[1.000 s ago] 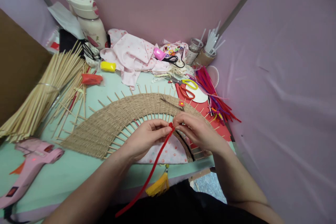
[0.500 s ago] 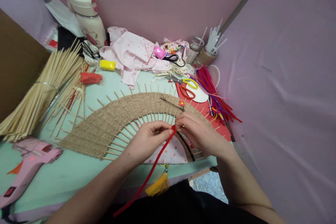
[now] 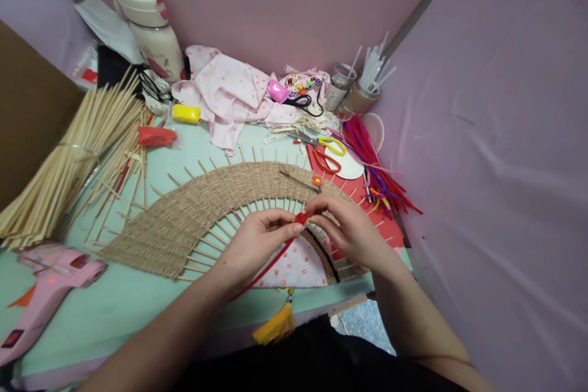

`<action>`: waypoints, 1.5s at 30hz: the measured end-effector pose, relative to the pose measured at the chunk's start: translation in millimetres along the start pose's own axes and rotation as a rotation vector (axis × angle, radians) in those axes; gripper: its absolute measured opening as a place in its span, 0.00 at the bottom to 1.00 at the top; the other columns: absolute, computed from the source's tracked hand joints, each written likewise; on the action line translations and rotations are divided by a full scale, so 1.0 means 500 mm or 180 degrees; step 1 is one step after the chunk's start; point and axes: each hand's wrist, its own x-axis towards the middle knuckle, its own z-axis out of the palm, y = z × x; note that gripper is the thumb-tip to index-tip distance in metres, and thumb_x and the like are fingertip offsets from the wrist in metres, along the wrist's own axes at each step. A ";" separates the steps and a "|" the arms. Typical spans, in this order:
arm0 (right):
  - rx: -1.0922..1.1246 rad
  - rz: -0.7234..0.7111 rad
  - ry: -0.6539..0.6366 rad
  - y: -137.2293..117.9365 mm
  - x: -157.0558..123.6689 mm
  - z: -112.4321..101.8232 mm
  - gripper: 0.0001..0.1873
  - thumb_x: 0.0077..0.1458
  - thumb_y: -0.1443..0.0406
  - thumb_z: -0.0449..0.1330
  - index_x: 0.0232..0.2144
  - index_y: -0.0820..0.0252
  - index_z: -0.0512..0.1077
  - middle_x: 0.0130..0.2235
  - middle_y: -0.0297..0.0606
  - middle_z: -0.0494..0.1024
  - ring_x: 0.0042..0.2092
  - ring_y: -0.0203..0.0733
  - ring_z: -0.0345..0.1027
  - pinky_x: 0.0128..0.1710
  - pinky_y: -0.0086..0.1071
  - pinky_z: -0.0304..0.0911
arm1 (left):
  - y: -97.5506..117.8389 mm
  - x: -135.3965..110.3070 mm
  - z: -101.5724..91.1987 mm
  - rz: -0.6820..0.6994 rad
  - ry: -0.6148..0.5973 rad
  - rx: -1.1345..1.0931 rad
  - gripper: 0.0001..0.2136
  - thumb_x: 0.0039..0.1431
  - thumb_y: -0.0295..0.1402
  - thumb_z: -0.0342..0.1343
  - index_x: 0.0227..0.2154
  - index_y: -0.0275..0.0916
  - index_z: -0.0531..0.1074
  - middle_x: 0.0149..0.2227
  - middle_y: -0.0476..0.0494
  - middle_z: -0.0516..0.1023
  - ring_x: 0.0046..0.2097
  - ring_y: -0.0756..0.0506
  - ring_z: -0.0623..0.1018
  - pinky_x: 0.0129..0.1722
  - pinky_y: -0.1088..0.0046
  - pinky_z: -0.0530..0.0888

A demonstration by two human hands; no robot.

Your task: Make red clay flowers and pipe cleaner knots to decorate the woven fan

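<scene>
A red pipe cleaner is curled into a small tight coil at one end, and its loose tail slants down to the left behind my left wrist. My left hand pinches the coil between thumb and fingertips. From the other side, the bent fingertips of my right hand close on the coil's edge. Below both hands lies a fan-shaped piece woven of tan cord on thin wooden sticks. It carries a dark twig and a small red flower. Dotted pink fabric fills its inner curve, with a yellow tassel at the bottom.
A pink glue gun and bundled wooden sticks lie at the left. Scissors and more pipe cleaners lie at the right. Along the back are a bottle, pink cloth and a cup of white sticks.
The pipe cleaner's end has become a rounder coil that faces me. Its tail has swung up and left, now partly behind my left wrist. Both hands stay nearly in place.
</scene>
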 end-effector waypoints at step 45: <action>0.0599 0.0219 0.0180 -0.010 -0.013 0.025 0.07 0.63 0.64 0.55 0.31 0.57 0.67 0.33 0.33 0.69 0.36 0.36 0.65 0.37 0.31 0.59 | -0.008 -0.009 0.008 0.0096 -0.0108 0.0071 0.06 0.51 0.36 0.61 0.26 0.38 0.77 0.27 0.49 0.75 0.32 0.49 0.71 0.32 0.75 0.67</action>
